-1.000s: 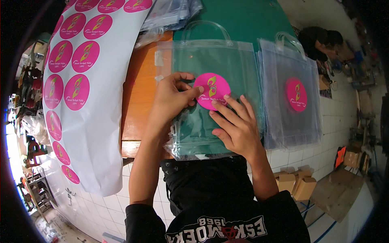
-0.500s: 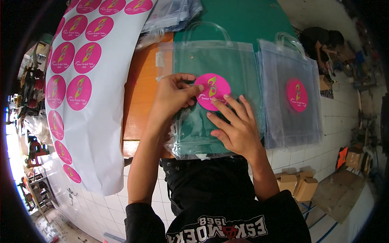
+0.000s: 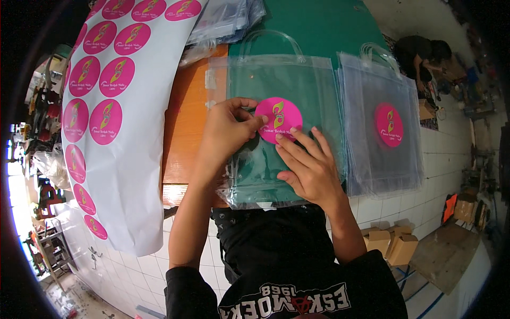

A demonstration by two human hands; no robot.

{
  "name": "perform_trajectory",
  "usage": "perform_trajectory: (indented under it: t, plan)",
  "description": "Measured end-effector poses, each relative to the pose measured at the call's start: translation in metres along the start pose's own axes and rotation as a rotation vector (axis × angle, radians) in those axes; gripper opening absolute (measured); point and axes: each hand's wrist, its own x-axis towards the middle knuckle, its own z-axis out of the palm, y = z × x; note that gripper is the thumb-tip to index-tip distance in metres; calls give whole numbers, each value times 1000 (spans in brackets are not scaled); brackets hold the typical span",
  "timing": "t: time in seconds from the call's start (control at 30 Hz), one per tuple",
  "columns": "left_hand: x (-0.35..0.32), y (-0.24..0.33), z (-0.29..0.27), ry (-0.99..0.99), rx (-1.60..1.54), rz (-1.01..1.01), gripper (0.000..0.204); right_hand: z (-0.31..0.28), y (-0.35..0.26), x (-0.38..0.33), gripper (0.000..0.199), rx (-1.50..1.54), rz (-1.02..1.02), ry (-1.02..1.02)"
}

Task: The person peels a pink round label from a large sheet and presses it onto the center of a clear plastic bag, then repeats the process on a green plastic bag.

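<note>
A clear plastic bag (image 3: 255, 175) with a looped handle lies flat in front of me. On its middle is a round pink sticker (image 3: 278, 109) with a yellow-green design. My left hand (image 3: 228, 125) pinches the sticker's left edge between thumb and curled fingers. My right hand (image 3: 308, 165) is spread with its palm down; the index and middle fingertips touch the sticker's lower edge, while the thumb rests lower on the bag.
At the left, a white sheet (image 3: 130, 196) of pink round stickers drapes over the orange wooden table (image 3: 183, 117). To the right lies a stack of clear bags (image 3: 366, 159), the top one bearing a sticker. More bags (image 3: 223, 21) lie at the far side. Cardboard boxes (image 3: 399, 249) stand on the floor; another person (image 3: 419, 56) works beyond.
The right fingertips have slid slightly down toward the sticker's lower edge, so more of its face shows. The left hand keeps its pinch in nearly the same spot.
</note>
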Motion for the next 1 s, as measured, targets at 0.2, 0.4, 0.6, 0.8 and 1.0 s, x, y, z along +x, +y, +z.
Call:
perform_trajectory:
  t: [0.2, 0.4, 0.6, 0.8, 1.0]
  plan:
    - [0, -6, 7, 70, 123, 113, 45, 1, 1, 0, 53, 19, -4, -9]
    - [-4, -4, 11, 118, 193, 159, 55, 0, 0, 1, 52, 26, -6, -6]
    - [-8, 2, 15, 178, 372, 271, 57, 2, 1, 0, 52, 38, -1, -8]
    - [-10, 8, 17, 185, 415, 353, 56, 0, 1, 0, 52, 63, 22, -36]
    - [-13, 11, 21, 157, 361, 343, 53, -1, 1, 2, 47, 101, 41, -55]
